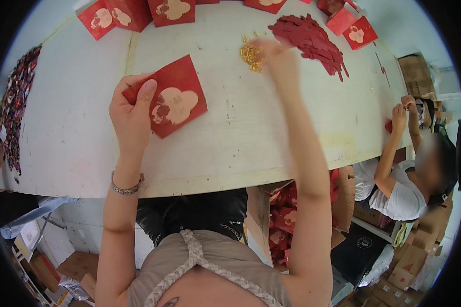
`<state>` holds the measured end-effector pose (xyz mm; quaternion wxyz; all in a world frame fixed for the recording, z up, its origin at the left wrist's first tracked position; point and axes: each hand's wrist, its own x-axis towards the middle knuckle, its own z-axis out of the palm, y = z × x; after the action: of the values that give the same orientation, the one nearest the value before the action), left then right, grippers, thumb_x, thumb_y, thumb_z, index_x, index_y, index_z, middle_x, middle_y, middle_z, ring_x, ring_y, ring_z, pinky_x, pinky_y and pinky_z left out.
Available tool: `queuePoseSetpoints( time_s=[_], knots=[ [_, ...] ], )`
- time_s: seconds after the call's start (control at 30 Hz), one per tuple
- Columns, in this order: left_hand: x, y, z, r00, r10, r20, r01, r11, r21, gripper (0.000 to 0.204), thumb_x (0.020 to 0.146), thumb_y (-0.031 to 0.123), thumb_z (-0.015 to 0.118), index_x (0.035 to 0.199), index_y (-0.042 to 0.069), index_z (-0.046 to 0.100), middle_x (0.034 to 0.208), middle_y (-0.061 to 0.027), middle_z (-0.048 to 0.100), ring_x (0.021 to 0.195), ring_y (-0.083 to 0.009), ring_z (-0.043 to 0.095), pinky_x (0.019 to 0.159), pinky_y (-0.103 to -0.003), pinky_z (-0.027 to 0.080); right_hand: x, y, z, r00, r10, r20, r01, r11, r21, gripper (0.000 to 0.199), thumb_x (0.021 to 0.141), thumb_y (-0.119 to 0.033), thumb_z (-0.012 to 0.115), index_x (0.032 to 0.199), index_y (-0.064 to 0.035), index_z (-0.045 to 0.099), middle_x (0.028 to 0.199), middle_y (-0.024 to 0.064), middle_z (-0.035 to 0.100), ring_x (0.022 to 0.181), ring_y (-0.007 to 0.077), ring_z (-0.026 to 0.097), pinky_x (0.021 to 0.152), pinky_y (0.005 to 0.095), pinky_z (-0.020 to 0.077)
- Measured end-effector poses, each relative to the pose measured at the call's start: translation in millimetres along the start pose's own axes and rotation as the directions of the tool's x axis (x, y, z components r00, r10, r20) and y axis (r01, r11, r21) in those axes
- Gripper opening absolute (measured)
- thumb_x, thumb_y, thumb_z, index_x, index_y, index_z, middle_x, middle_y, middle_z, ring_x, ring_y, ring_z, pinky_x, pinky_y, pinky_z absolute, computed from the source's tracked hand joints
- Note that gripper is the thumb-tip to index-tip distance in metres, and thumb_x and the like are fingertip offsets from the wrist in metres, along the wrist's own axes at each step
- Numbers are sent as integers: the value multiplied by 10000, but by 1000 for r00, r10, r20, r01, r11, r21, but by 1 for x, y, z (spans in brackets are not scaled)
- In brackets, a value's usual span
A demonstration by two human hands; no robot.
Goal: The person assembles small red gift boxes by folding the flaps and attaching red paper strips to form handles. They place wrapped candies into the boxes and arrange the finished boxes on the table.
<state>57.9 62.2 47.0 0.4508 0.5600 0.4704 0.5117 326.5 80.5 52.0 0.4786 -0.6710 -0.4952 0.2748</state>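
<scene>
My left hand grips a red square gift box by its left edge, thumb on top. A pale cloud-shaped print with a darker red patch marks its upper face. The box is tilted above the white table. Further right, my right hand reaches over the edge of a small heap of gold-coloured metal pieces. Motion smears its fingers, so whether they hold a piece is not visible. Just beyond that hand lies a pile of dark red flat strips.
More red boxes stand along the far edge. A heap of small dark wrapped items lies far left. Below the table edge, right of me, a carton holds red boxes. A co-worker works at the right end.
</scene>
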Motion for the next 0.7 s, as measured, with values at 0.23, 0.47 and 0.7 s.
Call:
queuePoseSetpoints(
  time_s=[0.23,0.47,0.7],
  knots=[
    [5,5,12,990,99,105,-83,986,-147,152,879,60,618,974,49,500,818,-8,562,649,-49,540,503,-186,456,126,95,-82,902,187,-388,-408,659,-631,467,757,-478,651,833,-17,677,735,121,675,812,235,667,734,382,508],
    [3,10,7,995,-7,101,23,987,-158,128,905,54,567,1017,44,506,819,6,546,609,-33,500,501,-162,420,35,13,-46,985,-35,-170,63,984,164,245,897,-218,578,785,-13,652,760,51,655,664,94,574,585,263,483],
    [5,7,13,982,139,125,-105,964,-244,152,905,92,581,1027,34,510,863,-15,600,741,-55,564,642,-199,479,-45,-87,39,741,-602,298,646,760,-72,134,718,-119,742,825,-53,695,771,77,636,654,183,614,596,275,486]
  ],
)
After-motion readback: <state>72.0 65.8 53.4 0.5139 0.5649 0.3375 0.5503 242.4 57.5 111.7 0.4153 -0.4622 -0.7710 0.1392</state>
